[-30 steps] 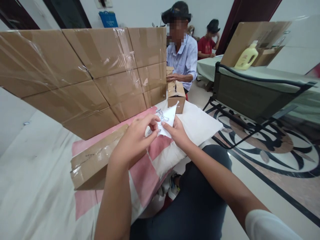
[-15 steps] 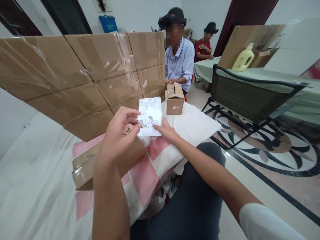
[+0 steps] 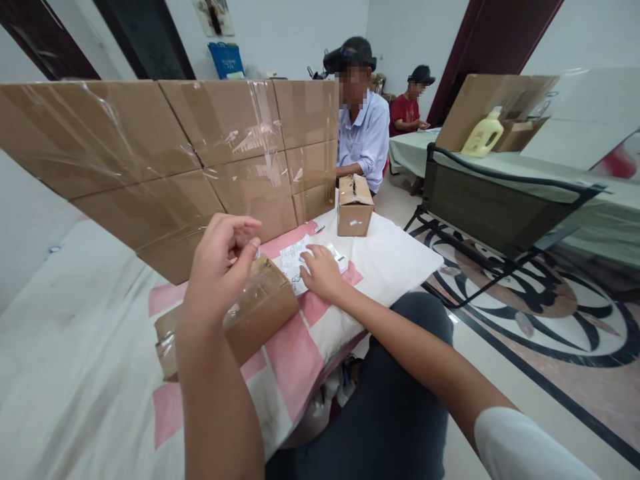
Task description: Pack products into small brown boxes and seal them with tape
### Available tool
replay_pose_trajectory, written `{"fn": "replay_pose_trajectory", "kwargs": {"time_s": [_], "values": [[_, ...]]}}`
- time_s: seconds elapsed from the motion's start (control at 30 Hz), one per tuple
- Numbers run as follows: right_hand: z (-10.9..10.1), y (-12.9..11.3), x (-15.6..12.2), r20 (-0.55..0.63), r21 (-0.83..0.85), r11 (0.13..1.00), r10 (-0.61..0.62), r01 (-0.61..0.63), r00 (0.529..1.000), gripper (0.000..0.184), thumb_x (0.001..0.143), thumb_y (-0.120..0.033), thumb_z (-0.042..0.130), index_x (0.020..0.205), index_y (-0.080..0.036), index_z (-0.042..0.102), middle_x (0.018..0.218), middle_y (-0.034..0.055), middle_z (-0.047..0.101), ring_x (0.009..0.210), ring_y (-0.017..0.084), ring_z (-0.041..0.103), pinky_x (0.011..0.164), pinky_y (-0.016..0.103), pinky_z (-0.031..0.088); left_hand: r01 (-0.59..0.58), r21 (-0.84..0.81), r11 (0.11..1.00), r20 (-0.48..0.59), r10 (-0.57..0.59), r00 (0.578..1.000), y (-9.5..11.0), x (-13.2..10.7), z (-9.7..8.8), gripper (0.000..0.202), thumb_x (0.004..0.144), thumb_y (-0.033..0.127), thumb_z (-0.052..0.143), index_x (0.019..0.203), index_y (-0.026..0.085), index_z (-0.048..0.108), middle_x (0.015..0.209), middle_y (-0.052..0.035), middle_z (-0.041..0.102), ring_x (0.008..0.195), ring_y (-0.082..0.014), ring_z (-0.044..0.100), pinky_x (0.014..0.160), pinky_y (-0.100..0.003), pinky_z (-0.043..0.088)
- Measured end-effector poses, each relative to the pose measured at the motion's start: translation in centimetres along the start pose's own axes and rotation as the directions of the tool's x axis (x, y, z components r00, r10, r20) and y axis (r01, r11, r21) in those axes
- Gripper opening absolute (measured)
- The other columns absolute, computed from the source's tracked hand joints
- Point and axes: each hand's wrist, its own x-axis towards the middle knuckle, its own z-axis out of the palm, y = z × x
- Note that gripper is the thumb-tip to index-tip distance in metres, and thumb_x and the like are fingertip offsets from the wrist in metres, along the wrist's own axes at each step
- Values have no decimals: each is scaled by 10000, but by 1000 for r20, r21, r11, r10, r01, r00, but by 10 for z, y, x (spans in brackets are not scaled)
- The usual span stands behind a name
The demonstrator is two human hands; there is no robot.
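A white paper (image 3: 289,260) with small drawn shapes lies on the pink-and-white cloth. My right hand (image 3: 324,272) rests over its right side, fingers spread and bent, partly covering the drawings. Above the taped cardboard box (image 3: 267,313), my left hand (image 3: 223,257) is raised with its fingers curled toward the thumb. A tiny pale bluish piece shows at the thumb tip, too small to name. A flat white object (image 3: 341,259) pokes out beyond my right hand, partly hidden by it.
A wall of taped cardboard boxes (image 3: 245,187) stands along the left. A small carton (image 3: 355,217) sits at the far end, near a seated person (image 3: 367,127). To the right are a folding chair (image 3: 500,200) and a table with a yellow jug (image 3: 483,135).
The paper has come down from between both hands onto the cloth. My right hand now lies on top of it. My left hand has moved away from it, to the left.
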Motion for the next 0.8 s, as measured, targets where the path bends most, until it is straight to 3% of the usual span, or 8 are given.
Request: {"fn": "replay_pose_trajectory", "kwargs": {"time_s": [0.1, 0.2, 0.37, 0.53, 0.8], "values": [[20, -5, 22, 235, -47, 998, -26, 38, 972, 470, 1008, -357, 476, 1407, -118, 540, 1568, 190, 433, 1463, 343, 349, 1223, 528, 219, 51, 1, 999, 14, -51, 999, -1, 0, -9, 189, 969, 234, 548, 1143, 232, 621, 1020, -1, 508, 806, -106, 510, 670, -251, 403], [50, -9, 48, 394, -97, 994, 78, -43, 916, 582, 1019, -469, 444, 1479, -113, 480, 1629, 208, 348, 1506, 378, 304, 1199, 532, 257, 120, -6, 993, -15, -120, 993, -8, -1, -16, 190, 953, 267, 587, 1140, 256, 623, 999, 8, 529, 768, -106, 505, 640, -254, 384], [84, -11, 81, 392, -121, 988, 140, -100, 909, 640, 1021, -506, 394, 1531, -119, 417, 1655, 197, 302, 1537, 381, 234, 1205, 539, 230, 182, -3, 983, -45, -182, 982, -21, -2, -24, 221, 926, 303, 617, 1147, 293, 620, 999, 0, 552, 751, -125, 516, 619, -263, 400], [91, -9, 107, 377, -159, 978, 184, -132, 908, 703, 987, -612, 375, 1533, -174, 434, 1612, 179, 375, 1466, 400, 320, 1150, 556, 297, 199, -18, 980, -16, -199, 980, -24, -2, -28, 235, 929, 297, 608, 1164, 297, 617, 1021, -4, 579, 776, -137, 530, 640, -272, 427], [101, -8, 149, 405, -195, 960, 266, -202, 875, 786, 904, -743, 420, 1438, -186, 566, 1580, 210, 387, 1421, 479, 333, 1088, 653, 309, 214, -41, 976, -40, -215, 976, -36, -5, -40, 247, 933, 293, 588, 1179, 301, 610, 1014, -6, 586, 808, -149, 568, 647, -278, 447]]}}
